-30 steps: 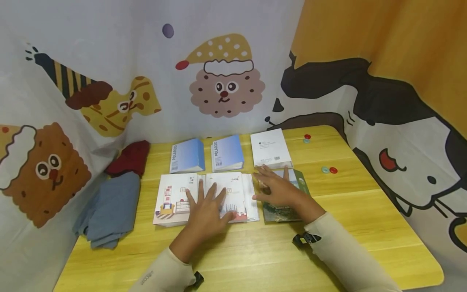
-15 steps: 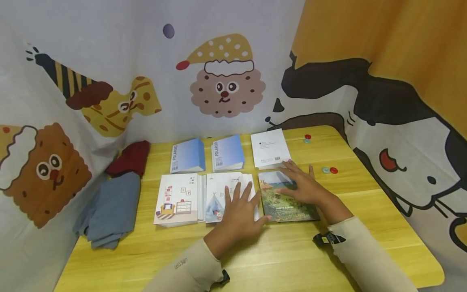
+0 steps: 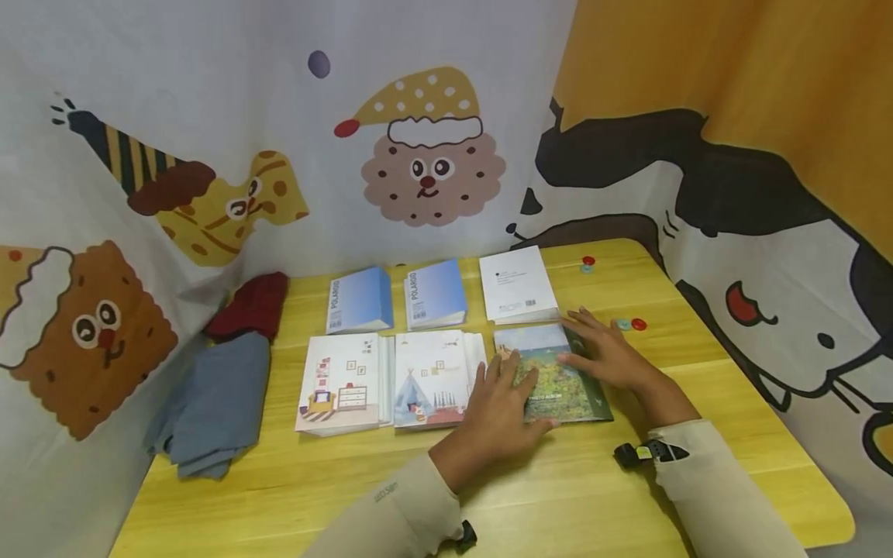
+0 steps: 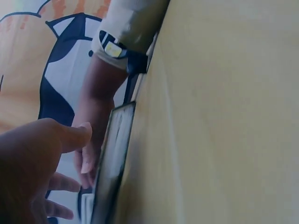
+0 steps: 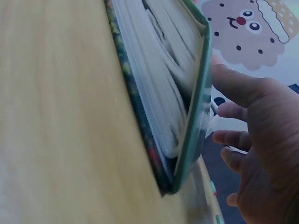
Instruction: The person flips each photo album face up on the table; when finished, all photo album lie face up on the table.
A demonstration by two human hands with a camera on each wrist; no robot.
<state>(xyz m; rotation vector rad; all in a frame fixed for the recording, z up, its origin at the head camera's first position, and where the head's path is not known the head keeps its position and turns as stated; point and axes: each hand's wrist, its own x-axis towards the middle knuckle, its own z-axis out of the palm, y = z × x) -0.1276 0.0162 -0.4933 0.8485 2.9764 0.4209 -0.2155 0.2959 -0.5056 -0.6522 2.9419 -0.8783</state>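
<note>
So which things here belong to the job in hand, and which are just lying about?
Seemingly in the job:
photo album, left hand and right hand at it
tent-cover album
armchair-cover album
left blue album
right blue album
back white album

Seemingly just lying about:
grey-blue cloth
dark red cloth
red discs
teal discs

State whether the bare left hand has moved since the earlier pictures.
Yes: the left hand shifted right across the stationary white, rectangular, tent-printed album to the green, rectangular photo album.
</note>
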